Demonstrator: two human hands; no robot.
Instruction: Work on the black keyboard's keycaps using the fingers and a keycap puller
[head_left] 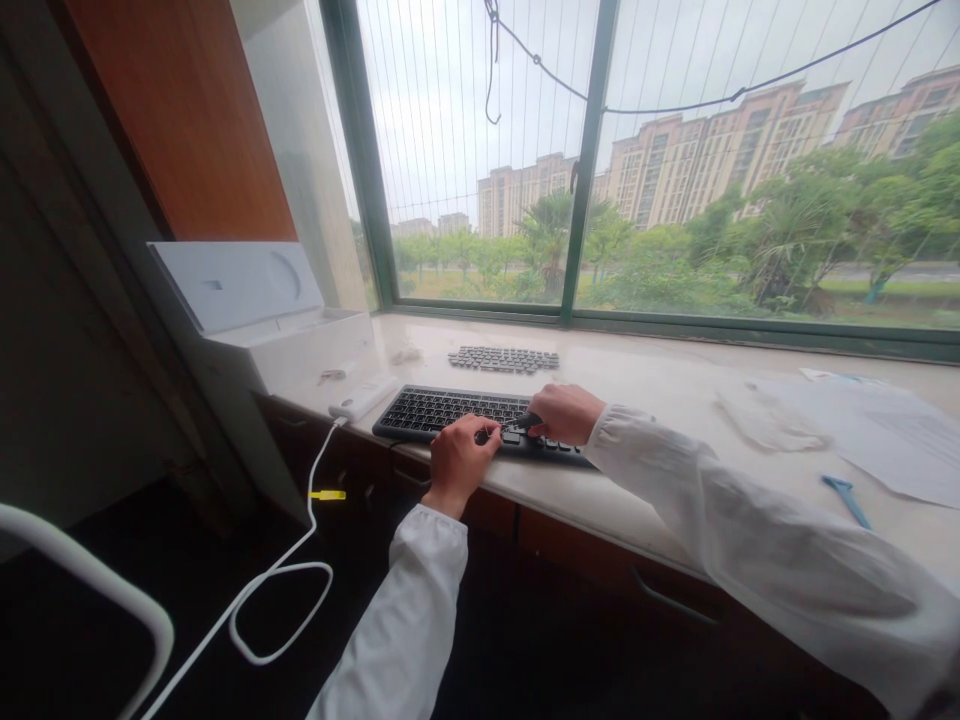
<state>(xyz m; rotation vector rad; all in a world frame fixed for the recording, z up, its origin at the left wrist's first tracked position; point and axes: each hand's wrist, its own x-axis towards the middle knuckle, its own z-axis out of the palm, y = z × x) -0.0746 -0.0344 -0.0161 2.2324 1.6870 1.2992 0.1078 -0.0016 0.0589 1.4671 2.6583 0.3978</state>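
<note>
Black keyboard lies on the pale stone tabletop under the window, its near long side close to and roughly along the tabletop's front edge. Left hand rests on the keyboard's middle, fingers curled down onto the keys; the wrist overhangs the front edge. Its grip is narrow, and I cannot tell if anything is in it. Right hand sits just beside it on the keyboard's right part, thumb and fingers pinched around a small dark piece at the keys, too small to identify. Both sleeves white. A flat patch of loose dark keycaps lies behind the keyboard, apart from it, nearer the window frame. At the keyboard's left end, near but apart, a small white device sits right at the tabletop's front edge, its white cable dropping off the edge and looping on the dark floor. Farther left, an open white box fills the corner. Right of the hands: bare stone, then a clear plastic wrapper, paper sheets, and a blue tool near the front edge.
</note>
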